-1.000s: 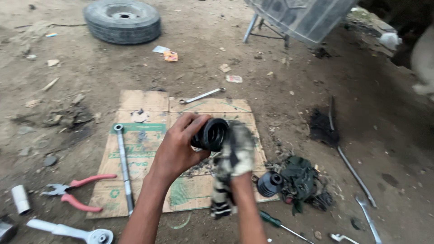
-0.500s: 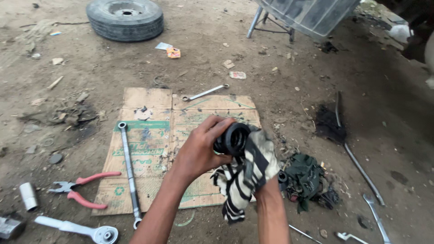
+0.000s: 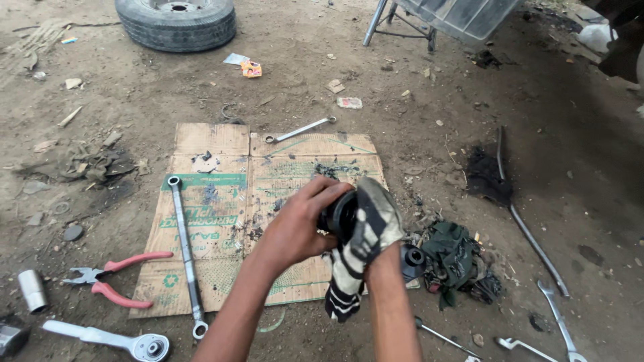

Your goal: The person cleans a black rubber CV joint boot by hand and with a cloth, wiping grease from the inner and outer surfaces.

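Shifted a little since half a second ago: left hand (image 3: 298, 228) still wrapped around the black round part (image 3: 339, 214), the striped rag (image 3: 365, 234) now draped further over its right face, both raised above the cardboard sheet (image 3: 215, 201). Right hand (image 3: 376, 258) hidden under the rag, pressed against the part, grip impossible to judge. Left of the grip, a long ring spanner (image 3: 184, 248) and red pliers (image 3: 111, 275); just right of it, a small black cylinder (image 3: 412, 258) beside a dark green cloth (image 3: 456, 255).
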